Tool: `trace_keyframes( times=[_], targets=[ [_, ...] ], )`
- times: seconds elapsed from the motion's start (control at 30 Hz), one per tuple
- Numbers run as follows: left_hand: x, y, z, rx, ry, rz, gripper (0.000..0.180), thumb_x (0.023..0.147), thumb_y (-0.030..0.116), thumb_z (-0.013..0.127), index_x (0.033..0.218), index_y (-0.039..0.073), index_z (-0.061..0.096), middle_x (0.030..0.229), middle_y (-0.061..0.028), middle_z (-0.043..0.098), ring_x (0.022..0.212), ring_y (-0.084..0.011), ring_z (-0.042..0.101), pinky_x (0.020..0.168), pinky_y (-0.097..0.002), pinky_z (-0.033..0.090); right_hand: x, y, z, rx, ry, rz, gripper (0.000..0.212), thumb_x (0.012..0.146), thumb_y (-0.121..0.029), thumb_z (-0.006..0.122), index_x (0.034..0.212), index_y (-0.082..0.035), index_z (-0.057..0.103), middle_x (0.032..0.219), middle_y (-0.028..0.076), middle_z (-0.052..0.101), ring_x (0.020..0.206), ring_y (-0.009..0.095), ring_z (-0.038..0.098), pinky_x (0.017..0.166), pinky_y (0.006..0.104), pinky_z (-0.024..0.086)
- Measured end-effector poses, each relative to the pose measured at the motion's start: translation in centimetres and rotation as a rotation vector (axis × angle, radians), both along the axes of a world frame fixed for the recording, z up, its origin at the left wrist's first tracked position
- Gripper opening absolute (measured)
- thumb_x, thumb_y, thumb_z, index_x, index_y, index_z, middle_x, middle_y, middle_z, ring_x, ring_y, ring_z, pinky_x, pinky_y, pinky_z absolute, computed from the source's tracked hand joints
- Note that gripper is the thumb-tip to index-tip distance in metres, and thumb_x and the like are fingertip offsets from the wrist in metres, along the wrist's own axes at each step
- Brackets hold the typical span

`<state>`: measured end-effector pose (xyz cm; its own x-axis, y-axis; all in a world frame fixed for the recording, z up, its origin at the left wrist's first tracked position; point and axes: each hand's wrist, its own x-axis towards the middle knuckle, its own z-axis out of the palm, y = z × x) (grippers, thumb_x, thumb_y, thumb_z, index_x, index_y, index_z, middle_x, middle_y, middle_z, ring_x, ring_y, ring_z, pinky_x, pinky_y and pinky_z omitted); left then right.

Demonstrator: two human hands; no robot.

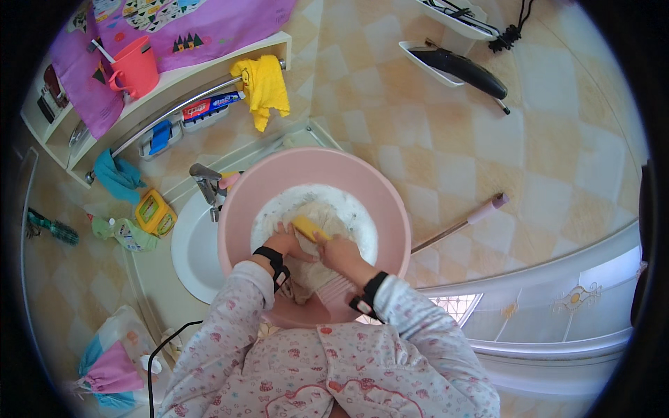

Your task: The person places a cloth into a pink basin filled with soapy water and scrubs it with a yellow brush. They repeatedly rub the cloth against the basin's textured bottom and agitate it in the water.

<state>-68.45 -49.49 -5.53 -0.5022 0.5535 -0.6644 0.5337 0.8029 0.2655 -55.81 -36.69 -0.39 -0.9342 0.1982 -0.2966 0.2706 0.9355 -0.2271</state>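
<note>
A large pink basin holds foamy suds and a wet beige cloth. Over the cloth, my right hand is closed around one end of a yellow bar that looks like laundry soap. My left hand lies on the cloth just left of the bar, fingers spread, holding it down against the basin's near side. Under the cloth's near end shows a pink ridged washboard. Black straps circle both my wrists.
The basin rests partly over a white sink with a metal faucet. Left of it stand a green bottle and a yellow container. A shelf bears a red mug; a yellow cloth hangs below. A rod juts out right.
</note>
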Motion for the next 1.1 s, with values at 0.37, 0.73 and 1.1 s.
trace_keyframes(
  times=[0.37, 0.73, 1.1],
  targets=[
    [-0.7, 0.8, 0.3, -0.041, 0.033, -0.088, 0.143, 0.040, 0.075, 0.071, 0.141, -0.007, 0.010, 0.143, -0.0321, 0.016, 0.133, -0.0373, 0.024, 0.104, -0.0313, 0.030, -1.0, 0.2, 0.1, -0.071, -0.145, -0.054, 0.043, 0.089, -0.040, 0.039, 0.129, -0.026, 0.047, 0.096, 0.016, 0.064, 0.087, 0.031, 0.063, 0.073, 0.0427, 0.050],
    [-2.5, 1.0, -0.5, 0.293, 0.273, -0.391, 0.098, 0.052, 0.052, 0.079, 0.123, -0.007, 0.045, 0.121, -0.0278, 0.048, 0.122, -0.0403, 0.036, 0.097, -0.0379, 0.037, 1.9, 8.9, -3.3, -0.134, -0.128, -0.456, 0.042, 0.084, -0.033, 0.045, 0.116, -0.009, 0.057, 0.103, 0.019, 0.063, 0.096, 0.035, 0.060, 0.080, 0.0433, 0.047],
    [-5.4, 0.6, -8.5, 0.287, 0.366, -0.364, 0.019, 0.071, 0.017, 0.059, 0.072, -0.001, 0.067, 0.080, -0.0187, 0.065, 0.084, -0.0357, 0.059, 0.075, -0.0380, 0.048, 3.0, 0.9, 4.4, -0.054, -0.209, -0.145, 0.045, 0.089, -0.035, 0.042, 0.131, -0.019, 0.045, 0.097, 0.019, 0.063, 0.087, 0.036, 0.063, 0.077, 0.0442, 0.050]
  ],
)
